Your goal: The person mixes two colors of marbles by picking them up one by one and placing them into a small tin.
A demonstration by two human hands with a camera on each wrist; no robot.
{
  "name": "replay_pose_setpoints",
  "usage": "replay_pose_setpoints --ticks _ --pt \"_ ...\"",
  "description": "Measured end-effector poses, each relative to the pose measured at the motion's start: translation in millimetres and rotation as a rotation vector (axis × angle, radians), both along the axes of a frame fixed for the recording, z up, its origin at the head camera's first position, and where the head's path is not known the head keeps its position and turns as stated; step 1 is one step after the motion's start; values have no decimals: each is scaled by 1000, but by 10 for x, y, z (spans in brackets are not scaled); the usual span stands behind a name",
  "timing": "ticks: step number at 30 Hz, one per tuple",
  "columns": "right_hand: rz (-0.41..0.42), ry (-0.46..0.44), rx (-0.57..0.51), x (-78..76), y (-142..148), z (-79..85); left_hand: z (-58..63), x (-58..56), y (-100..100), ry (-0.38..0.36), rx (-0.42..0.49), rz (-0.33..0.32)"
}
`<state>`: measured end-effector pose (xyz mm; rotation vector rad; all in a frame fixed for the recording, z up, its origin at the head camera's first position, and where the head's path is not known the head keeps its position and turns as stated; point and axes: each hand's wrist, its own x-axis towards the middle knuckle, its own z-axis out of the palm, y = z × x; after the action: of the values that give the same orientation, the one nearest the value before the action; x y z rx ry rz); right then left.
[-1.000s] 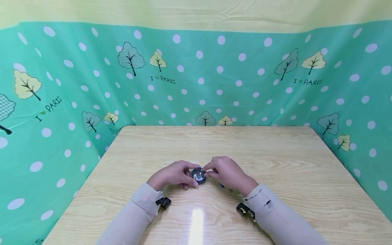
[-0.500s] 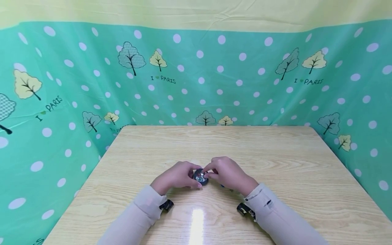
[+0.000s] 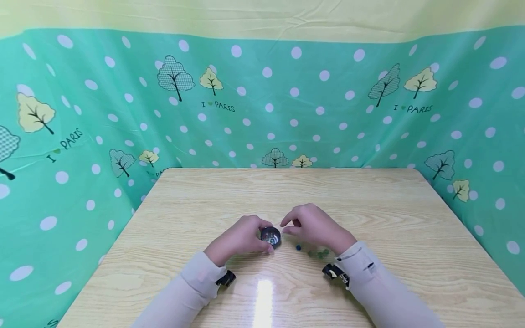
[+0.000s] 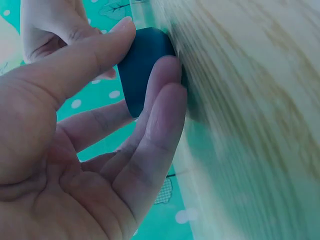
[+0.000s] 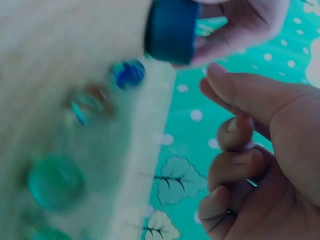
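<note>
A small dark bowl [image 3: 271, 237] stands on the table, its mouth tilted toward the head camera and coloured glints inside. My left hand [image 3: 242, 239] grips its side between thumb and fingers; in the left wrist view the bowl [image 4: 145, 65] looks deep blue. To its right, my right hand [image 3: 317, 228] hovers with thumb and index finger apart and nothing visible between them. In the right wrist view its other fingers [image 5: 235, 165] are loosely bent. Below that hand lie a blue marble [image 5: 128, 74], a reddish-brown and teal marble [image 5: 92, 105] and a green marble [image 5: 56, 182].
The wooden table [image 3: 287, 191] reaches back to a green dotted curtain [image 3: 262, 105], which also hangs at both sides. More green marbles [image 3: 320, 253] lie near the right wrist. A bright light reflection [image 3: 263, 300] shows at the table's front.
My right hand has pulled away from the bowl's rim, to the right. My left hand and the bowl have shifted slightly right. The blue marble and several green ones have come into view.
</note>
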<state>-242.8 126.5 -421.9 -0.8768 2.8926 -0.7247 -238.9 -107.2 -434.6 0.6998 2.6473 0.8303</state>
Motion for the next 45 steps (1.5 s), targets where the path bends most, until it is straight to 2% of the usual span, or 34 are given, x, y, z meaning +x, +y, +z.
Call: replay_pose_setpoints --ticks 3,9,13,21,30,45 --pt "-11 -73 7 -36 96 52 -10 -5 9 30 -7 9" --pt "21 -205 17 -86 291 133 11 20 18 62 -23 35" --pt "-13 -268 28 -94 394 176 17 37 13 74 -32 40" --pt "-91 -295 103 -100 569 233 -2 42 0 65 -23 51" --pt "-135 -343 116 -101 664 257 8 45 -2 54 -25 57" --pt "-167 -339 198 -101 666 147 11 43 -7 60 -32 56"
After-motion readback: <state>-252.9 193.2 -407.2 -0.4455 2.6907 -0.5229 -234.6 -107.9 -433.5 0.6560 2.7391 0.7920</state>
